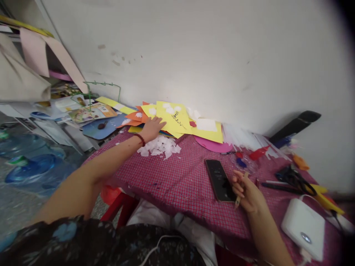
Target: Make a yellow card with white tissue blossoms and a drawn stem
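My left hand (152, 129), with a dark red bead bracelet at the wrist, reaches to the far side of the table. Its fingers lie outstretched on the lower left edge of a yellow sheet (173, 118), which bears a dark leafy sprig drawing and white paper bits. Torn white paper scraps (162, 146) are heaped just below that hand. My right hand (247, 192) is closed around a thin tan pencil-like stick (245, 175), palm turned partly up. Beside its fingers a dark phone (219, 179) lies face up on the checked tablecloth (177, 179).
Orange sheets (140, 116) and a second yellow sheet (206, 131) lie near the wall. At right are black-handled scissors (296, 179) and a white power bank (303, 227) with a cable. Blue water bottles (41, 166) stand on the floor at left.
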Demonstrator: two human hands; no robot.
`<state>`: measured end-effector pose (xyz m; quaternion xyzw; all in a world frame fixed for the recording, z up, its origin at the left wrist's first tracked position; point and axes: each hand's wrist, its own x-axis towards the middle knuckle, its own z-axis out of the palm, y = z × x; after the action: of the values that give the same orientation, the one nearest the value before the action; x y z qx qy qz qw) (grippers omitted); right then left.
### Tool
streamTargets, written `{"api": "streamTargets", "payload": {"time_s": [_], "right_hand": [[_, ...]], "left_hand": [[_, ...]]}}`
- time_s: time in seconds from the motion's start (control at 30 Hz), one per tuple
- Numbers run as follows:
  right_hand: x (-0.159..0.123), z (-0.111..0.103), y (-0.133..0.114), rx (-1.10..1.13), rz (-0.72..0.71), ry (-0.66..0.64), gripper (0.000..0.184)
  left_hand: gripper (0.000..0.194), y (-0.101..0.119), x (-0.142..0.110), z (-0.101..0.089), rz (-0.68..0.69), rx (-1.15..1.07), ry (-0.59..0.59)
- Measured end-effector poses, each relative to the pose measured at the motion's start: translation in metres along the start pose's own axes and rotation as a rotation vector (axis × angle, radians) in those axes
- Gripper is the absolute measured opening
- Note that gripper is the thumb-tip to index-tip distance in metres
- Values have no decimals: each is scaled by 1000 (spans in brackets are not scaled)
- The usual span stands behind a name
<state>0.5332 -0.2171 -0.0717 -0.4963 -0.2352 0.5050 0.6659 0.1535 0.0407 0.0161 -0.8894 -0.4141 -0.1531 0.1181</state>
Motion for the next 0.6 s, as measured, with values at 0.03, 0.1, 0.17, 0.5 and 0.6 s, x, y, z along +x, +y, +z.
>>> {"api": "streamTargets", "payload": {"time_s": [0.03,0.1,0.17,0.5,0.6], "right_hand": [[-1,1,0,-1,-6,-3,31],[-2,4,-1,-1,-13,-8,30],[-3,6,-2,3,-13,-10,29],[-10,7,-6,-94,3,18,31],[-12,5,-6,-222,-90,104,37]], "left_hand": [[36,-3,8,2,-4,1,-34],[23,-11,23,3,-26,-18,-102],[14,-20,37,1,-61,-53,-173],[22,-42,85,-21,-261,-360,-157],[24,-27,84,-18,-361,-661,309]]}}
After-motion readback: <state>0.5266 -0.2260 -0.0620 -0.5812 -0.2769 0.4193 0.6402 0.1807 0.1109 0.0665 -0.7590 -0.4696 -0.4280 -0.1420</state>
